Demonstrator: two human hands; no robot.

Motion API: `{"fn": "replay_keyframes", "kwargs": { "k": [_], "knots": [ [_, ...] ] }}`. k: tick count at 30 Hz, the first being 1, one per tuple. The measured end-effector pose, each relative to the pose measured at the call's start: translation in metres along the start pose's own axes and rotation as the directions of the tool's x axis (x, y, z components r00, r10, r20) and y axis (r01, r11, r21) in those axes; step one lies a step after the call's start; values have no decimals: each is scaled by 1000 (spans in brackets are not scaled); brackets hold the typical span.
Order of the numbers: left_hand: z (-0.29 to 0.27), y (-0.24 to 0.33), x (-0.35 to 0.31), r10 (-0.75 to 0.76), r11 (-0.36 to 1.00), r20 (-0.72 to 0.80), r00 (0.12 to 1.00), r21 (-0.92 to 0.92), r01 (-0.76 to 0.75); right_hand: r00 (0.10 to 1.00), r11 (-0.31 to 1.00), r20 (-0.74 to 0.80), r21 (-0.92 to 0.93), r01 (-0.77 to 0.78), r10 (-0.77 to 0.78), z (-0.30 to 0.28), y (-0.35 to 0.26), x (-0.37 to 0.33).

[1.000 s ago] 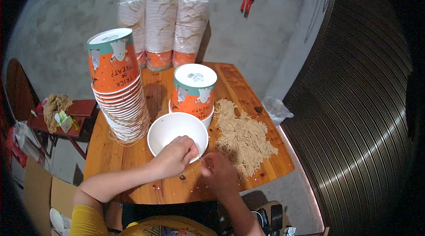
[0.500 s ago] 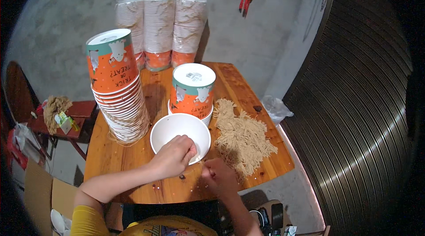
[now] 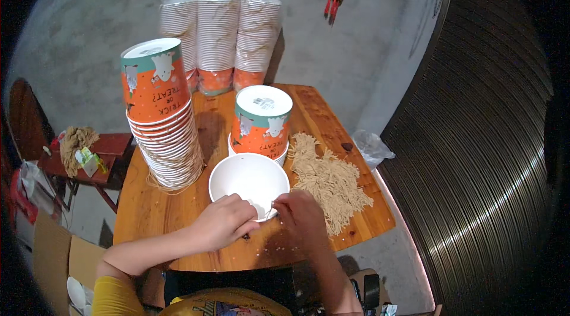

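The round, white-lined paper bucket (image 3: 246,176), mouth toward the viewer at the frame's centre, seemed partway through threading: the right hand (image 3: 298,216) pinched a thin tan cord (image 3: 271,210) at its near rim, while the left hand (image 3: 225,224) gripped that rim. Cords draped the tall stack of orange-and-green paper buckets (image 3: 155,93) at left and plastic-wrapped bucket stacks (image 3: 218,37) at upper centre, so those looked done. The shorter upturned bucket stack (image 3: 261,129) behind, showing no cords, and the heap of loose tan cords (image 3: 332,191) right of centre appeared left to do.

the paper bowl (image 3: 246,175) looks smooth, the wooden table (image 3: 157,215) glossy (faintly so), the string pile (image 3: 329,188) rough and matt.
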State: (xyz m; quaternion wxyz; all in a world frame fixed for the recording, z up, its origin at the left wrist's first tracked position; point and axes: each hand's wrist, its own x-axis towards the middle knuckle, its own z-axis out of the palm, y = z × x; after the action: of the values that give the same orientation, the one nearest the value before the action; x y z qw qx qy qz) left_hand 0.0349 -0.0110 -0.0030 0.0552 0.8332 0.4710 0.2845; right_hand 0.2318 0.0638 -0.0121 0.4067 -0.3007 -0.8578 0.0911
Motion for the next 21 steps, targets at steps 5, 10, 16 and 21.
{"fn": "replay_keyframes", "kwargs": {
  "k": [5, 10, 16, 21],
  "knots": [
    [-11, -15, -15, 26, 999, 18, 1000, -35, -25, 977, 991, 172, 65, 117, -127, 13, -4, 18],
    [-8, -2, -13, -281, 957, -72, 957, -102, 273, 944, 979, 331, 198, -49, -20, 24, -19, 21],
    [1, -4, -12, -261, 965, -195, 946, -60, 254, 913, 955, 367, 160, -249, 177, 30, -27, 27],
    [2, -3, -20, -174, 982, -207, 963, 34, 185, 933, 952, 215, 47, -303, 287, 46, -27, 34]
  ]
}}
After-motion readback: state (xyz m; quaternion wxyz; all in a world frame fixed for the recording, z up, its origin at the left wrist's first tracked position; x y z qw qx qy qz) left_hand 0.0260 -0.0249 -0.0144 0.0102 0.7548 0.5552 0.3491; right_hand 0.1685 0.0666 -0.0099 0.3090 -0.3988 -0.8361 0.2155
